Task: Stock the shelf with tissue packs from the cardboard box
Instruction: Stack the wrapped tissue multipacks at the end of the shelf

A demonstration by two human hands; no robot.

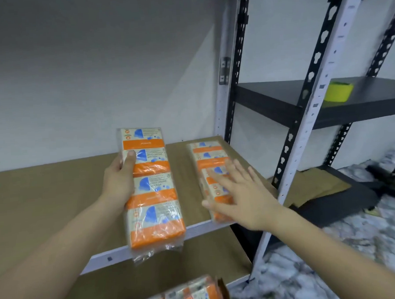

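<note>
Single head-worn view, forward and slightly down, close over the shelf (pixel 151 243) (wide-angle).

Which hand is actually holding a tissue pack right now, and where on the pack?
The left hand grips a long tissue pack by its left edge, near the far end. The right hand lies flat on the shelved pack.

Shelf board (pixel 46 203) left open — upright (pixel 305 130) right

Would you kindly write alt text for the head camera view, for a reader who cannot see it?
The left hand grips a long tissue multipack above the brown shelf board, while the open right hand presses a second multipack lying at the board's right end. More packs show at the bottom edge.
</note>
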